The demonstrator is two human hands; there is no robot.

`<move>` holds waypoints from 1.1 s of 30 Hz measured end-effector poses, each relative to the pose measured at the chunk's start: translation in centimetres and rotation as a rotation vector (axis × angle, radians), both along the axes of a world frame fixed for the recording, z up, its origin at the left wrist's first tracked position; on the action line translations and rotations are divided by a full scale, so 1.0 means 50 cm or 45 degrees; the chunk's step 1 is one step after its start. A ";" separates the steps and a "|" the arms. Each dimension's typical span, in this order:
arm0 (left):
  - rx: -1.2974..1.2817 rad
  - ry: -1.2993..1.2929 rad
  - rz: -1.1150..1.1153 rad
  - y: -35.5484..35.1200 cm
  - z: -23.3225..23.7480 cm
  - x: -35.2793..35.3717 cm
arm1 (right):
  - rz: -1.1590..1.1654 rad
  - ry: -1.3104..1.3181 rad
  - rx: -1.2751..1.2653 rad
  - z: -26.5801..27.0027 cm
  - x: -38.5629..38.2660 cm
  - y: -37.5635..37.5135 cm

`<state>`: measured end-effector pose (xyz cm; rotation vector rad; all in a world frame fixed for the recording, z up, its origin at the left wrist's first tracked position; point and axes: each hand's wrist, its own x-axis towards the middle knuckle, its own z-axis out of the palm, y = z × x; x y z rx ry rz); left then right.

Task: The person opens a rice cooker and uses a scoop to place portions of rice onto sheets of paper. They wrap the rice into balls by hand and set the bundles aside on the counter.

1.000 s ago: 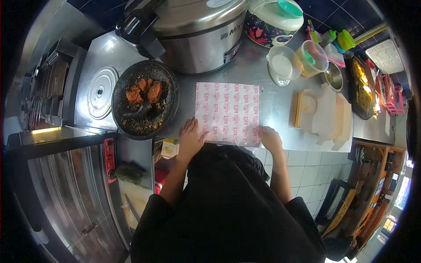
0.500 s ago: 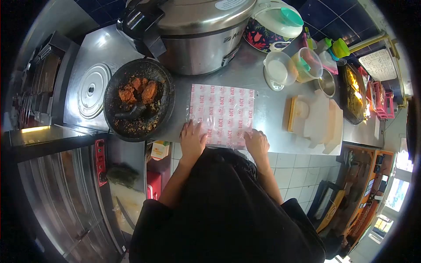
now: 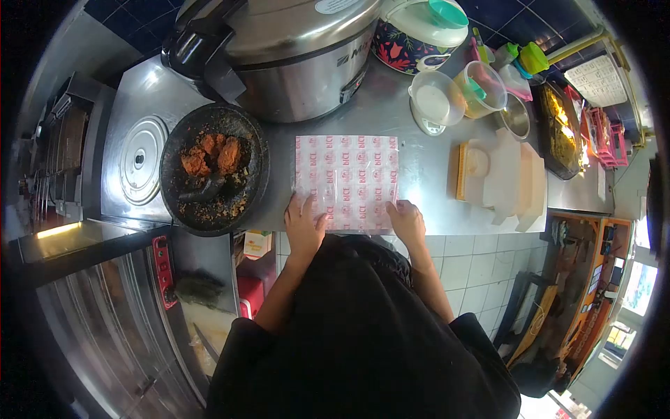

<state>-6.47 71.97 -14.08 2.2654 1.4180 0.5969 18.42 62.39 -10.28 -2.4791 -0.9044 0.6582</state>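
A sheet of white paper printed in red (image 3: 346, 178) lies flat on the steel counter, with what looks like clear plastic around its edges. My left hand (image 3: 304, 227) rests at its lower left corner, fingers apart. At the lower right corner my right hand (image 3: 407, 222) touches the edge, its fingers also apart. To the left stands a black stone mortar (image 3: 255, 150) holding pieces of reddish-brown fried food (image 3: 228, 155), crumbs and a dark pestle (image 3: 202, 192).
Behind the paper stands a large steel rice cooker (image 3: 300, 87). Further right are a patterned pot (image 3: 412, 43), clear plastic tubs (image 3: 481, 87), a metal bowl (image 3: 515, 117) and a stack of paper boxes (image 3: 509, 185). A round metal lid (image 3: 143, 164) lies far left.
The whole view has shifted slightly, so most counter items appear a little further left. Both hands remain at the paper's lower corners.
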 end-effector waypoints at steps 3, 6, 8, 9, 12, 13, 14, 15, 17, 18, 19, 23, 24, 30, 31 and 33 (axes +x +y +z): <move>0.027 -0.132 0.017 0.006 -0.015 -0.007 | -0.078 0.210 -0.155 0.022 0.019 0.018; 0.026 -0.232 0.019 0.008 -0.027 -0.016 | -0.104 0.424 -0.143 -0.036 0.064 0.022; 0.016 -0.242 0.002 0.007 -0.032 -0.017 | -0.065 0.428 -0.093 -0.028 0.073 0.032; 0.035 -0.216 -0.015 0.006 -0.036 -0.016 | -0.020 0.428 -0.043 -0.012 0.072 0.040; 0.067 -0.162 -0.023 -0.004 -0.038 -0.013 | 0.244 0.348 0.061 0.029 0.038 0.054; 0.080 -0.137 -0.016 -0.005 -0.037 -0.010 | 0.236 0.349 0.065 0.033 0.022 0.057; 0.085 -0.136 -0.025 -0.005 -0.041 -0.009 | 0.306 0.202 0.073 0.036 0.004 0.060; 0.091 -0.129 -0.025 -0.005 -0.044 -0.008 | 0.376 0.056 0.079 0.037 -0.010 0.062; 0.099 -0.117 -0.027 -0.003 -0.044 -0.008 | 0.340 0.085 0.116 0.027 -0.020 0.062; 0.081 -0.103 -0.020 -0.004 -0.040 -0.008 | 0.332 0.110 0.060 0.028 -0.022 0.061; 0.062 -0.088 -0.012 -0.004 -0.036 -0.009 | 0.325 0.135 0.005 0.029 -0.024 0.061; 0.074 -0.291 0.099 0.003 -0.030 -0.006 | 0.034 0.127 0.162 -0.020 -0.002 0.035; -0.029 -0.303 0.256 0.003 -0.026 -0.008 | -0.099 0.193 0.187 -0.012 0.005 0.032; -0.470 -0.582 0.535 0.040 -0.079 -0.037 | -0.220 0.358 0.108 -0.036 0.059 0.029; -0.464 -0.472 0.501 0.050 -0.091 -0.048 | -0.222 0.357 0.113 -0.041 0.066 0.031; -0.614 -0.521 0.455 0.069 -0.100 -0.062 | -0.112 0.928 0.091 -0.049 0.076 0.036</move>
